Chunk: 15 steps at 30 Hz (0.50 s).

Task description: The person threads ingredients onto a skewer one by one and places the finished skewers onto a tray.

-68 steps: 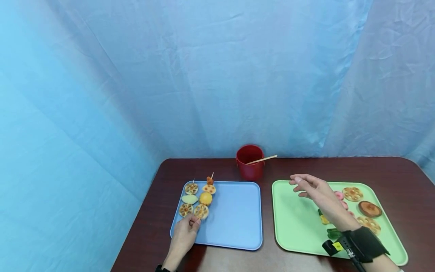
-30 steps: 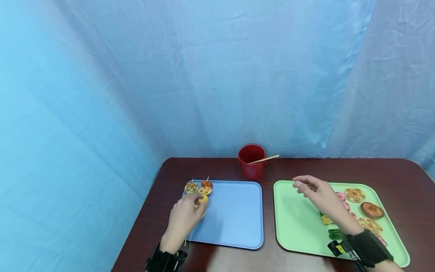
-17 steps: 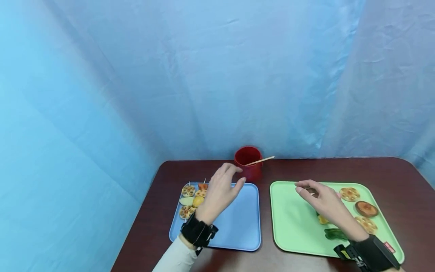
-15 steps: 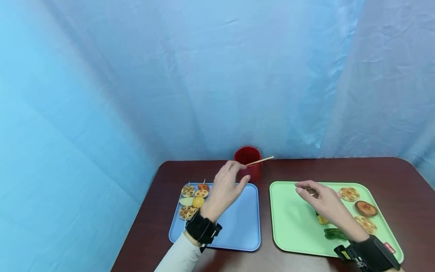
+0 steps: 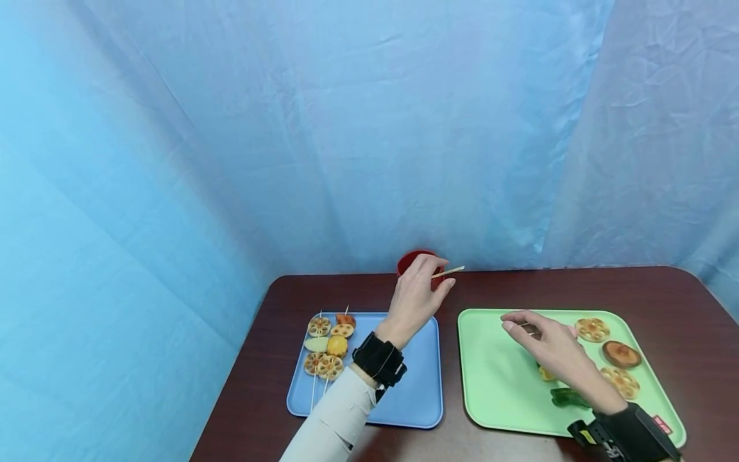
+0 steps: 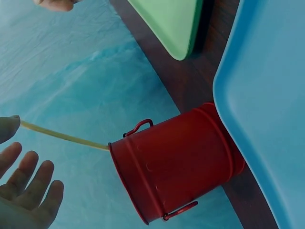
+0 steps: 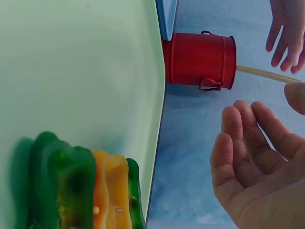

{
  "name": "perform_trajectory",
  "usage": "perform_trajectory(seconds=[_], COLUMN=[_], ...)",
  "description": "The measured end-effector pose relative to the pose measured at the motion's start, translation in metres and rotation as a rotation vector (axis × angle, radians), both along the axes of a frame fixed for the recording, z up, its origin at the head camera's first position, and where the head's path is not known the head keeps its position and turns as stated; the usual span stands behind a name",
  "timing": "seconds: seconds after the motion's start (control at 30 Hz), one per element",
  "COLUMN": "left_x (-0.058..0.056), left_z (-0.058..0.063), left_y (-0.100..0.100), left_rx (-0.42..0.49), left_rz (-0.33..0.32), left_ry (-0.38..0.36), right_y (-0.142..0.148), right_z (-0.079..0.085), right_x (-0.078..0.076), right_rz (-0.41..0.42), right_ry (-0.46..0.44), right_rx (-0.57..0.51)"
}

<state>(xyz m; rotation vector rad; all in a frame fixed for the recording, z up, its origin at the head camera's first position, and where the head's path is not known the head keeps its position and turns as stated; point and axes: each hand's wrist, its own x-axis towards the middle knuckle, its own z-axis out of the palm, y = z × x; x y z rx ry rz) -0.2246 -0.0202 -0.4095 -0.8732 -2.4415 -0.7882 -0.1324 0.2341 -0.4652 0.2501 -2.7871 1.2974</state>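
My left hand (image 5: 414, 300) is at the red bucket (image 6: 176, 162), its thumb and fingers apart on either side of a thin wooden stick (image 5: 453, 271) that leans out over the rim. The thumb overlaps the stick's upper end in the left wrist view. Over the green tray (image 5: 496, 378) hovers my right hand (image 5: 551, 346), fingers loosely bent; its palm (image 7: 267, 191) holds nothing in the right wrist view. Two loaded skewers lie side by side on the blue tray (image 5: 412, 398), with lotus root slices (image 5: 330, 367), a yellow piece (image 5: 337, 346) and a pale green piece (image 5: 316, 344).
On the green tray are lotus root slices (image 5: 593, 330), a brown round slice (image 5: 621, 353), a green pepper piece (image 7: 71, 176) and a yellow one (image 7: 112, 191). The dark wooden table (image 5: 242, 398) ends at a blue cloth backdrop (image 5: 369, 128).
My left hand has left the skewers on the blue tray and moved right and away to the bucket's stick. The right hand has stayed over the green tray, its fingers slightly more bent.
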Motion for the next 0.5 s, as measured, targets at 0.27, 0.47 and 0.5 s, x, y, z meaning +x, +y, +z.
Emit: perform_trajectory(seconds=[0.27,0.47,0.5], left_x=[-0.0076,-0.0106,-0.0108], left_z=[0.0005,-0.0009,-0.0012], left_y=[0.0088,0.0098,0.0098], left_rx=[-0.044,-0.045,-0.040], left_rz=[0.036,0.047,0.045], left_ry=[0.009,0.030,0.029], right_y=[-0.0045,-0.0055,-0.0055], right_z=[-0.0026,-0.0041,-0.0040], right_x=[0.0010,0.0017,0.0018], right_rz=[0.003,-0.002,-0.003], right_ry=[-0.018,-0.014,-0.017], right_rx=[-0.010,-0.014,-0.014])
